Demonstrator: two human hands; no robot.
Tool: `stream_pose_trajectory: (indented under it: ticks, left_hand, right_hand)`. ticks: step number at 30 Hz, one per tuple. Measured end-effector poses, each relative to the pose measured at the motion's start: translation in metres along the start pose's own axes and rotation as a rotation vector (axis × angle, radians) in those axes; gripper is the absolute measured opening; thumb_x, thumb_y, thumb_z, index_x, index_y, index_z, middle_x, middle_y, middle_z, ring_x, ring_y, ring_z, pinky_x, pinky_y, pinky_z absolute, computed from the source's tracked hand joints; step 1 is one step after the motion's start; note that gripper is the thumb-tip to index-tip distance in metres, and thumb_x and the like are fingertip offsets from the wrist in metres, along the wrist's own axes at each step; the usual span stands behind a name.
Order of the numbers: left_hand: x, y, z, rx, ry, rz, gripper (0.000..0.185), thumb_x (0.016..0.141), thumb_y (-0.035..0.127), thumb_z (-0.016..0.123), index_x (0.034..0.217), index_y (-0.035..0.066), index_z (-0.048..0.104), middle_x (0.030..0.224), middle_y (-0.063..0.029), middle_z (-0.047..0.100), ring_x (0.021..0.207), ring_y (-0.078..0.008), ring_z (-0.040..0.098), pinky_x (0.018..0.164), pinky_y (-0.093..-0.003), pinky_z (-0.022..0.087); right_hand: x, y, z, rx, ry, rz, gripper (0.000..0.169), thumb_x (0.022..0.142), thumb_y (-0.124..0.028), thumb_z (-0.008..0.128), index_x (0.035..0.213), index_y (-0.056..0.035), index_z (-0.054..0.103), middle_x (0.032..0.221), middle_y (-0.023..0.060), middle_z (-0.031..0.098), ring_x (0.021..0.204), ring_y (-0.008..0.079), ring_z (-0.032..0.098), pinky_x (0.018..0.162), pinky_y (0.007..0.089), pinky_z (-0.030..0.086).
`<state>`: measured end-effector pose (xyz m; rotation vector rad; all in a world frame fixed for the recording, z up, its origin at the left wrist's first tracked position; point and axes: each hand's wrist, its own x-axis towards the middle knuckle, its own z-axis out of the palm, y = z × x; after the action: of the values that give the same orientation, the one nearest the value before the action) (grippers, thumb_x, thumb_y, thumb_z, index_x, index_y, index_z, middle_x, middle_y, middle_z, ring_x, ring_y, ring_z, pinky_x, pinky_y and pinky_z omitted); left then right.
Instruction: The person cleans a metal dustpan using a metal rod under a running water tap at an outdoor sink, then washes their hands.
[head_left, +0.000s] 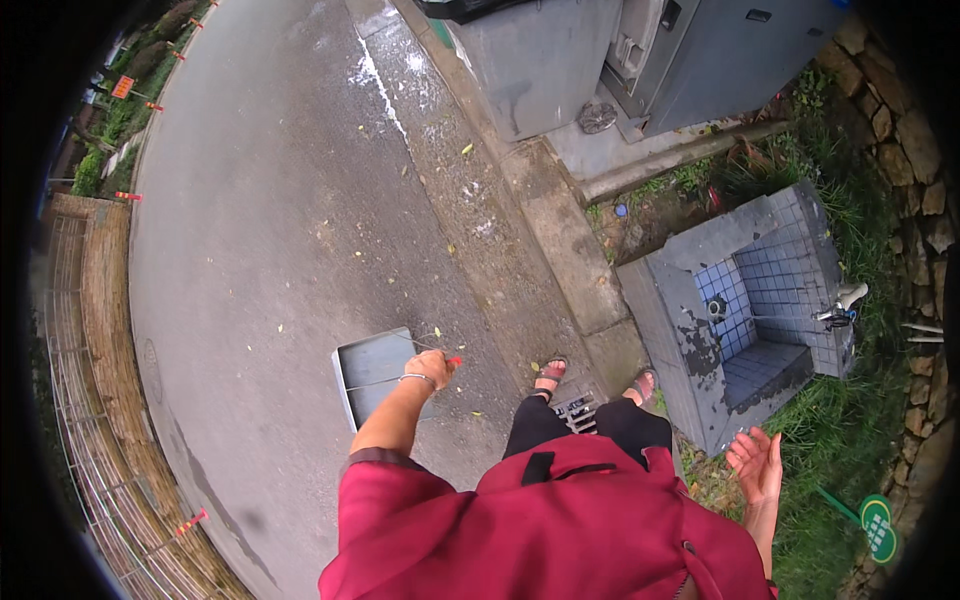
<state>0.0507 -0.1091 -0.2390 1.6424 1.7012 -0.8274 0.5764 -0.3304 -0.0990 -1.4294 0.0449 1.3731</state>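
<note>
My left hand (426, 367) is closed around the red-ended wire handle (455, 361) of a grey metal dustpan (375, 352). The pan hangs over or rests on the asphalt to my left; I cannot tell which. To the right, my right hand (754, 459) is empty, palm partly up and fingers loosely apart. It appears beside the near corner of a grey outdoor sink (667, 300) lined with small blue-white tiles. A metal tap (834, 315) sits at the sink's far right side, and a round drain (718, 307) shows inside the basin.
Below me is a metal drain grate (576, 415) between my sandalled feet. A concrete kerb (559, 244) runs along the road (247, 262). Large grey bins (540, 75) stand ahead. Grass (825, 435), a green sign (877, 527) with writing and a stone wall (926, 292) lie right.
</note>
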Motion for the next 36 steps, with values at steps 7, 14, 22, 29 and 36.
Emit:
stream_pose_trajectory:
  ticks: [7, 14, 22, 29, 36]
  left_hand:
    - [0.043, 0.012, 0.069, -0.033, -0.028, -0.103, 0.038, 0.081, 0.041, 0.049, 0.094, 0.009, 0.063, 0.099, -0.0146, 0.06, 0.096, -0.0276, 0.057, 0.082, -0.0355, 0.045]
    - [0.07, 0.047, 0.12, -0.045, -0.043, -0.052, 0.03, 0.083, 0.031, 0.047, 0.093, 0.01, 0.064, 0.098, -0.0106, 0.062, 0.094, -0.0265, 0.059, 0.08, -0.0349, 0.046]
    - [0.109, 0.094, 0.164, -0.118, -0.038, -0.061, 0.029, 0.084, 0.031, 0.046, 0.09, 0.01, 0.065, 0.097, -0.0096, 0.062, 0.092, -0.0243, 0.06, 0.075, -0.0329, 0.047]
    - [0.154, 0.152, 0.188, -0.146, -0.013, 0.033, 0.024, 0.072, 0.031, 0.059, 0.088, 0.013, 0.063, 0.094, -0.0054, 0.063, 0.092, -0.0214, 0.059, 0.074, -0.0352, 0.046]
    - [0.188, 0.19, 0.163, -0.195, 0.039, 0.071, 0.022, 0.075, 0.025, 0.057, 0.087, 0.007, 0.06, 0.091, -0.0121, 0.062, 0.09, -0.0243, 0.059, 0.074, -0.0333, 0.047]
  right_hand:
    - [-0.018, -0.004, 0.007, -0.133, 0.099, 0.089, 0.049, 0.086, -0.048, 0.04, 0.107, -0.0054, 0.05, 0.094, 0.0132, 0.059, 0.083, 0.0236, 0.058, 0.072, 0.0385, 0.049]
    - [-0.01, -0.001, 0.025, -0.195, 0.125, 0.166, 0.047, 0.088, -0.047, 0.037, 0.103, -0.0043, 0.05, 0.091, 0.0128, 0.06, 0.08, 0.0233, 0.059, 0.07, 0.0384, 0.05]
    - [0.013, 0.011, 0.033, -0.218, 0.081, 0.275, 0.049, 0.087, -0.047, 0.038, 0.107, -0.0035, 0.048, 0.093, 0.0151, 0.06, 0.082, 0.0265, 0.059, 0.071, 0.0407, 0.049]
    - [0.042, 0.038, 0.024, -0.153, 0.025, 0.417, 0.047, 0.087, -0.044, 0.039, 0.109, -0.0036, 0.048, 0.098, 0.017, 0.059, 0.088, 0.0301, 0.058, 0.076, 0.0449, 0.047]
    - [0.073, 0.062, 0.005, -0.079, 0.018, 0.472, 0.05, 0.083, -0.046, 0.046, 0.109, -0.0037, 0.05, 0.1, 0.0186, 0.058, 0.091, 0.0322, 0.057, 0.079, 0.047, 0.045]
